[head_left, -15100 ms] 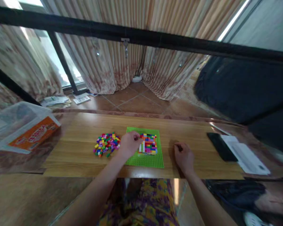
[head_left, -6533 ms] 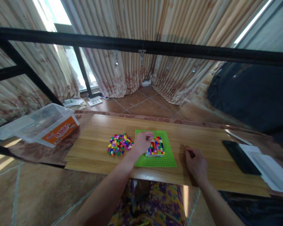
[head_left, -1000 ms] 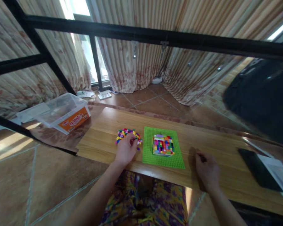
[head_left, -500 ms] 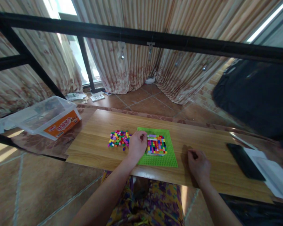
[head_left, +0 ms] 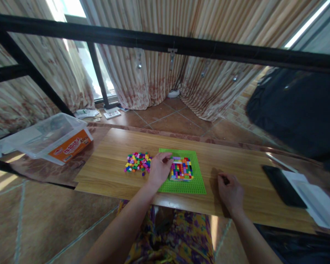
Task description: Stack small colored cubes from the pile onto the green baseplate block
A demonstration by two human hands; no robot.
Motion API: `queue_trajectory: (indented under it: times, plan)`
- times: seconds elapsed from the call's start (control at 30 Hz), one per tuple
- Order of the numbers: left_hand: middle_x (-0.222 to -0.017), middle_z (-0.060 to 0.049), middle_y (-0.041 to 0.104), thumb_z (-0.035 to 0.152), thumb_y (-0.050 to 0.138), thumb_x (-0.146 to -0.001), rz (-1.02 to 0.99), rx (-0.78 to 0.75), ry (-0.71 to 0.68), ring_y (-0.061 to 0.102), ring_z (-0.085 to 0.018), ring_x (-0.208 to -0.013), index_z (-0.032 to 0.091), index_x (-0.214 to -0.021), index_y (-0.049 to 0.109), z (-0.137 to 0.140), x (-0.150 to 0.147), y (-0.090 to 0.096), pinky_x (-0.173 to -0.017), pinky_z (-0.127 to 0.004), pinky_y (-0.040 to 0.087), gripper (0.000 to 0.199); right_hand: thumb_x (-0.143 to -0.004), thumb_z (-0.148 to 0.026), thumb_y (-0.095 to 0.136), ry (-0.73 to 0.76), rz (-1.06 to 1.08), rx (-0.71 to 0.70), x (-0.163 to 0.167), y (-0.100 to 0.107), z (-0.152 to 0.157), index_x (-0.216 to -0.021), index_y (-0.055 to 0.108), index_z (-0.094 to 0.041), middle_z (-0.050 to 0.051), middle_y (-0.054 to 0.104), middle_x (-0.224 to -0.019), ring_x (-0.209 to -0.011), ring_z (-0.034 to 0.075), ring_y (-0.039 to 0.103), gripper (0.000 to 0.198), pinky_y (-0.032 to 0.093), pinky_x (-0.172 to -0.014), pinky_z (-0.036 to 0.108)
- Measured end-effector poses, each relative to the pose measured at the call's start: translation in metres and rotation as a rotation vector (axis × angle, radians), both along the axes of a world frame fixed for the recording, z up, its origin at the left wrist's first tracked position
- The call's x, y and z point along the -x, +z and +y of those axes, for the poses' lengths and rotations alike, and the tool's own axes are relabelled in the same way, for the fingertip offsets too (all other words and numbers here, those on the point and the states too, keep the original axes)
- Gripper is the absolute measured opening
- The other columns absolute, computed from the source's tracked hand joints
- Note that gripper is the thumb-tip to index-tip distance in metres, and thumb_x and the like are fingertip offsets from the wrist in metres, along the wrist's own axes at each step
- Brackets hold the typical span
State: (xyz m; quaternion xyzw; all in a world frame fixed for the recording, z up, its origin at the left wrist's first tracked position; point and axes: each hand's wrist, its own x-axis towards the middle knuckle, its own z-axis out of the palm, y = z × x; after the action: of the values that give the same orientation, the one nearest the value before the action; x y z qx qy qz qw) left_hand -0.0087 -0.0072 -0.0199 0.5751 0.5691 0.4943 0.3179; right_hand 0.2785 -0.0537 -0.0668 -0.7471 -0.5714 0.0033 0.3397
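Note:
My left hand [head_left: 160, 170] reaches over the left side of a green studded baseplate [head_left: 199, 183], thumb and fingers pinched at the upper left corner of a block of multicoloured toy bricks [head_left: 183, 169]. A small brick seems to be in the pinch, mostly covered by the fingertips. The block is several bricks wide, with a mixed red, yellow, blue and orange top. Left of this hand lies a pile of loose coloured bricks [head_left: 137, 162]. My right hand [head_left: 231, 192] rests on the table right of the baseplate, fingers curled in, with nothing visible in them.
The wooden table [head_left: 104, 165] runs across the view. A dark phone-like slab [head_left: 284, 186] and white papers [head_left: 319, 198] lie at its right. A clear plastic tub [head_left: 55, 137] with an orange label stands beyond the left end. A black metal bar [head_left: 165, 42] crosses ahead.
My left fingertips, with a bit of pink showing at them before, now sit at the brick block's upper left corner. The right hand stays curled in place. The view has shifted slightly.

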Motion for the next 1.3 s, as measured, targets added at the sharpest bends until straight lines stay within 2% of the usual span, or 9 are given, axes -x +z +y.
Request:
queue_trajectory:
  times: [0.2,0.43,0.67,1.07,1.3]
  plan:
    - [-0.078,-0.002,0.072,0.018,0.069,-0.073,-0.149,0.144,-0.099,0.064,-0.013,-0.068,0.018,-0.088,0.076,0.007,0.007,-0.009,-0.066,-0.025,0.052,0.016,-0.083,-0.044,0.046,-0.005,0.002,-0.003,0.001,0.0,0.0,-0.086,0.069,-0.016,0.012,0.068,-0.086,-0.076,0.021,0.058,0.036,0.042,-0.07,0.033]
    - [-0.076,-0.001,0.072,0.02,0.069,-0.073,-0.172,0.129,-0.101,0.063,-0.012,-0.067,0.018,-0.087,0.076,0.009,0.005,-0.013,-0.064,-0.024,0.051,0.017,-0.082,-0.042,0.047,-0.013,-0.004,0.001,-0.001,0.0,0.0,-0.086,0.069,-0.015,0.012,0.068,-0.087,-0.076,0.02,0.058,0.035,0.042,-0.07,0.032]
    - [-0.069,-0.001,0.069,0.019,0.071,-0.069,-0.242,0.211,-0.13,0.059,-0.011,-0.059,0.016,-0.087,0.076,0.016,0.002,-0.013,-0.059,-0.022,0.048,0.019,-0.082,-0.041,0.048,-0.004,-0.013,-0.005,0.0,0.001,0.0,-0.085,0.069,-0.015,0.012,0.068,-0.088,-0.079,0.021,0.059,0.034,0.043,-0.072,0.032]
    - [-0.063,0.0,0.069,0.014,0.073,-0.066,-0.215,0.293,-0.216,0.056,-0.009,-0.054,0.013,-0.08,0.076,0.024,0.008,-0.004,-0.054,-0.02,0.043,0.015,-0.082,-0.04,0.047,-0.014,-0.028,0.0,-0.001,-0.002,0.0,-0.086,0.069,-0.015,0.012,0.068,-0.086,-0.077,0.021,0.059,0.034,0.043,-0.069,0.032]
    - [-0.065,0.0,0.068,0.017,0.072,-0.067,-0.194,0.272,-0.234,0.056,-0.01,-0.056,0.013,-0.082,0.075,0.025,0.008,-0.007,-0.054,-0.02,0.042,0.017,-0.082,-0.042,0.046,-0.01,-0.035,-0.01,-0.002,-0.004,0.001,-0.085,0.069,-0.015,0.012,0.068,-0.085,-0.076,0.022,0.058,0.035,0.041,-0.068,0.032]
